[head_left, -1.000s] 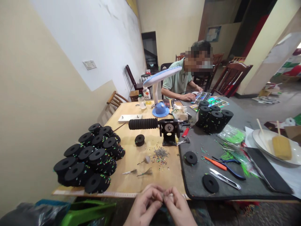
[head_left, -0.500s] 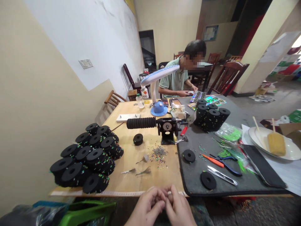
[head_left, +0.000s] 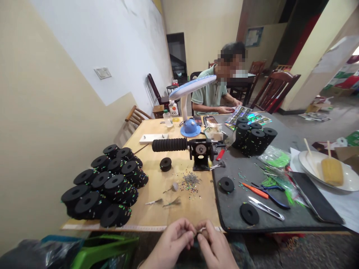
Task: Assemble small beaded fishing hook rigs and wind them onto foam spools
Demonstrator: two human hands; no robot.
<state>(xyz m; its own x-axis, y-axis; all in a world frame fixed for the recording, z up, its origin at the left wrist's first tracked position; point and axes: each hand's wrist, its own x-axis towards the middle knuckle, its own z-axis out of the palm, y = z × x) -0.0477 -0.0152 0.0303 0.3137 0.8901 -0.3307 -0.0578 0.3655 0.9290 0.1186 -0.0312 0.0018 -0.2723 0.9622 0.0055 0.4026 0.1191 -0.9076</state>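
Observation:
My left hand (head_left: pixel 175 241) and my right hand (head_left: pixel 211 241) meet at the table's front edge, fingertips pinched close together. What they hold between them is too small to make out. Just beyond them on the wood lie several thin bristle-like bundles (head_left: pixel 171 201). Behind these is a scattered pile of tiny grey and coloured beads (head_left: pixel 191 180). A black foam spool (head_left: pixel 165 164) sits to the left of the beads. Farther back stands a black winding device (head_left: pixel 200 151) with a ridged black roller (head_left: pixel 169 144) reaching left.
Stacked black foam spools (head_left: pixel 103 190) fill the table's left side. The grey mat (head_left: pixel 232 216) on the right bears loose foam discs (head_left: pixel 249 214), orange-handled pliers (head_left: pixel 256 189) and silver snips (head_left: pixel 266 208). A blue lamp (head_left: pixel 190 128) stands mid-table; a person (head_left: pixel 209 95) sits across, handling shiny sheets.
My hands have drawn slightly apart at the fingertips, still pinching. The person opposite has lowered a hand toward the sheets. The view has shifted a little.

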